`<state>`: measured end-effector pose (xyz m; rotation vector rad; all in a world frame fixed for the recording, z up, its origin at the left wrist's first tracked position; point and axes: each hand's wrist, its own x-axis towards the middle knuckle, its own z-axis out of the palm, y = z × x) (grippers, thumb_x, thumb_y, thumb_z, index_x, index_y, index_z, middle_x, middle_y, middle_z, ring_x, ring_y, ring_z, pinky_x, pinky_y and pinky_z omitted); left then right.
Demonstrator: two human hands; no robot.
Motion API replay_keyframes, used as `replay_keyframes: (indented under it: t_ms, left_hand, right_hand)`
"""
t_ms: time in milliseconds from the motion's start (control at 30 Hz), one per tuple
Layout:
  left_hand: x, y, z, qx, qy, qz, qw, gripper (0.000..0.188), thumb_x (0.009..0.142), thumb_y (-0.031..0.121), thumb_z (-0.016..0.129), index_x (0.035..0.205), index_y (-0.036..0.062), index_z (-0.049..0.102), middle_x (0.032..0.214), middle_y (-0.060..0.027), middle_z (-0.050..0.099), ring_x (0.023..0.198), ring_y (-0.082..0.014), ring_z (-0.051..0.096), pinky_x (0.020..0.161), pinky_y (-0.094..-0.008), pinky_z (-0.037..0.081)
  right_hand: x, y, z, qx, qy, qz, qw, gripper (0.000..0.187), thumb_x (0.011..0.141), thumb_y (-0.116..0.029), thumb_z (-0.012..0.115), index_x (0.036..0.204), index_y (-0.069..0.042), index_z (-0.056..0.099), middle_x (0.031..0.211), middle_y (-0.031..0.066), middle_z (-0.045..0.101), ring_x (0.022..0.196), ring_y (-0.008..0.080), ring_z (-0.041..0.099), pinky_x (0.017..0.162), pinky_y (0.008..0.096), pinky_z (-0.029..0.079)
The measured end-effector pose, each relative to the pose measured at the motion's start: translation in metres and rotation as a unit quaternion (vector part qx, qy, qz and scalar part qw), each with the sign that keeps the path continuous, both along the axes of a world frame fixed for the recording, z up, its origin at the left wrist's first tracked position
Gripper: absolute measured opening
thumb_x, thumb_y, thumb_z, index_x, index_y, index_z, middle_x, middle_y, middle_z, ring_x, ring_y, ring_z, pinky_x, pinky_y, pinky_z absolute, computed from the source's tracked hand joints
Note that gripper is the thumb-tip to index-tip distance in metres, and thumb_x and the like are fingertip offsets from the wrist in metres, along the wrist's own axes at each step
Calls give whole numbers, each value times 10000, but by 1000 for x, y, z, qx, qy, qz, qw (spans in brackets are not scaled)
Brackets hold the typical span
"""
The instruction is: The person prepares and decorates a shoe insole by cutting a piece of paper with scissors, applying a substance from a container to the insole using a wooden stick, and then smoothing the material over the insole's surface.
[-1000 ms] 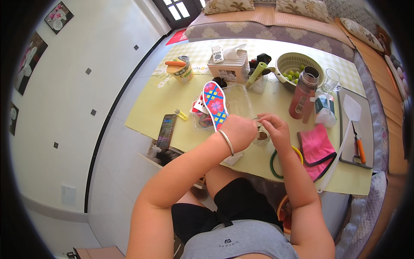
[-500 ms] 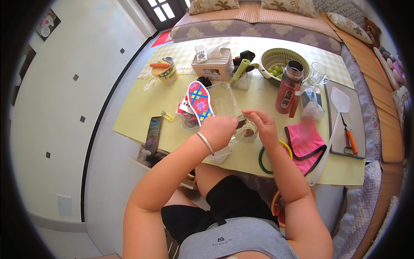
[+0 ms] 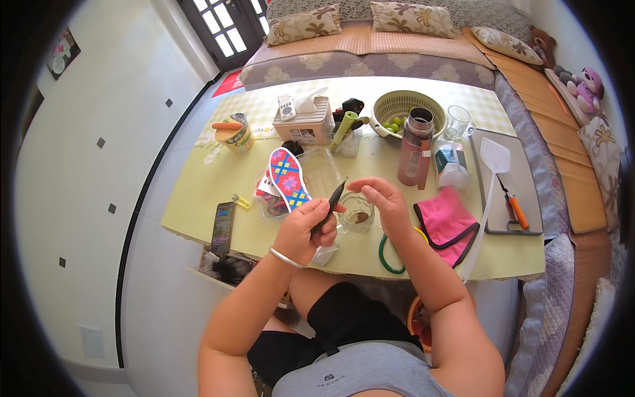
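L hand (image 3: 304,226) grips the slim black tool (image 3: 335,197), mid-frame, pointed end up; R hand (image 3: 382,200) is half-curled beside it, apparently w/ nothing in it. Main risk, imo: tip nicks R hand if the grip slips, as it's v. near. Also poss.: a careless swing of either hand knocks the glass (image 3: 357,228), tipping it on the worktop (image 3: 188,198). Containers: glass, ctr of frame, has a brown bit (image 3: 360,216) inside; clear tray (image 3: 327,169), left of ctr, w/ insole (image 3: 288,173) across its left part; colander (image 3: 407,100), upper right, holds green fruit (image 3: 395,124); flask (image 3: 413,159) next to it, lid off, contents n/a; tub (image 3: 239,142), upper left, orange thing (image 3: 227,126) on top.
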<state>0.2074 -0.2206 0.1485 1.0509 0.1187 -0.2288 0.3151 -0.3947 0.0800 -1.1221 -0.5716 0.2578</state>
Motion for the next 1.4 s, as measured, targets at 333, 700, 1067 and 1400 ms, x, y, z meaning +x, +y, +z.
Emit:
replay_keyframes:
  t_ms: [333,700,1067,1400]
  left_hand:
    - [-43,-62,-54,-170,4,-29,985,347,1022,355,460,1143,45,556,777,-66,545,647,-183,513,593,-289,425]
    - [-118,-48,-129,84,127,-111,982,279,979,224,581,1152,7,610,929,-54,656,782,-100,614,696,-220,492]
    - [-133,-16,-148,146,126,-17,981,238,959,202,605,1101,14,632,884,-47,657,736,-90,597,665,-211,476]
    - [-151,-2,-161,157,143,33,977,235,946,189,629,1108,18,628,853,-38,650,715,-99,601,653,-204,470]
  right_hand:
    - [-57,-41,20,-21,167,217,962,239,914,-170,648,1085,-4,645,1151,146,662,1062,200,612,967,363,454]
    - [-145,-187,-41,-512,49,77,854,205,859,-109,690,1033,-2,665,831,120,684,735,199,647,695,308,507]
    - [-162,-174,-131,-690,-92,188,693,342,847,-276,661,1107,-57,622,1043,184,663,984,361,634,837,460,504]
    - [-149,-108,-102,-578,-186,259,751,343,892,-295,633,1100,-24,616,1030,179,667,967,377,638,819,460,514]
